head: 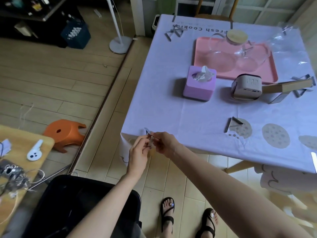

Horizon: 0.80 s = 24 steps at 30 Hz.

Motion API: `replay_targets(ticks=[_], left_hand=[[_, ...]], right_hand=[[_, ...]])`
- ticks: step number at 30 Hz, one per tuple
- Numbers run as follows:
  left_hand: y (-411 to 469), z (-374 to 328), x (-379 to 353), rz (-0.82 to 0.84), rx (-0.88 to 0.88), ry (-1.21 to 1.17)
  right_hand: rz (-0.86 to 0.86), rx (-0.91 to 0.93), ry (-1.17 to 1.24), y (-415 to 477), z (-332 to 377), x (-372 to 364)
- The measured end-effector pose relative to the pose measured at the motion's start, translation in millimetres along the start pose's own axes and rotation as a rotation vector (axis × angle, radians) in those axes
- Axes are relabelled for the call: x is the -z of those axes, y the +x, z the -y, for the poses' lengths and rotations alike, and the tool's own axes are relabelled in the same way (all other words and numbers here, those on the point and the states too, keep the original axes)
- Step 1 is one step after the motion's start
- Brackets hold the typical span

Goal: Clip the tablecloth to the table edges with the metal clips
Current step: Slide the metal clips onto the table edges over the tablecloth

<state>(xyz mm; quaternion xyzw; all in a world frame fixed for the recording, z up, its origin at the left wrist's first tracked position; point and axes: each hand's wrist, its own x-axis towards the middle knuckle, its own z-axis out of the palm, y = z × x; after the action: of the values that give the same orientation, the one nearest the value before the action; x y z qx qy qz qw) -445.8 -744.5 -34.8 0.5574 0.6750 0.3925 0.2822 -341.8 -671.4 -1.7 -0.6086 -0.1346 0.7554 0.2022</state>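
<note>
left hand (137, 152): we are pinching the metal clip (150, 141) | right hand (165, 143): we are pinching it too | clip: sitting at the tablecloth (188, 115) edge, near left corner | spare clip (234, 125): lying on cloth

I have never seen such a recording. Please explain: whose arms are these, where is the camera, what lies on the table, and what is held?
There is no machine: a person works with bare hands. The picture comes from a camera worn on the head, looking forward and down, so both arms are the person's own. The left hand and the right hand pinch one metal clip at the near left corner of the table; whether it already sits on the edge, I cannot tell. A pale tablecloth covers the table. On it stand a purple tissue box, a pink tray holding a glass jug, and a small beige box. A spare clip lies there too.
</note>
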Motion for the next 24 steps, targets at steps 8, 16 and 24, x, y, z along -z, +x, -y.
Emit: replay_targets(ticks=[8,16,24], left_hand=[[5.1,19.2,12.6,-0.094,-0.242,0.361],[4.1,29.8,24.6,0.040,-0.132,0.230],[-4.3,31.8,31.2,0.085,-0.014,0.185]], right_hand=[[0.071,-0.084,0.026,6.1,2.0,-8.8],[0.039,-0.117,0.148,9.5,-5.8,-22.8],[-0.056,-0.035,0.227,20.6,-25.9,-38.6]])
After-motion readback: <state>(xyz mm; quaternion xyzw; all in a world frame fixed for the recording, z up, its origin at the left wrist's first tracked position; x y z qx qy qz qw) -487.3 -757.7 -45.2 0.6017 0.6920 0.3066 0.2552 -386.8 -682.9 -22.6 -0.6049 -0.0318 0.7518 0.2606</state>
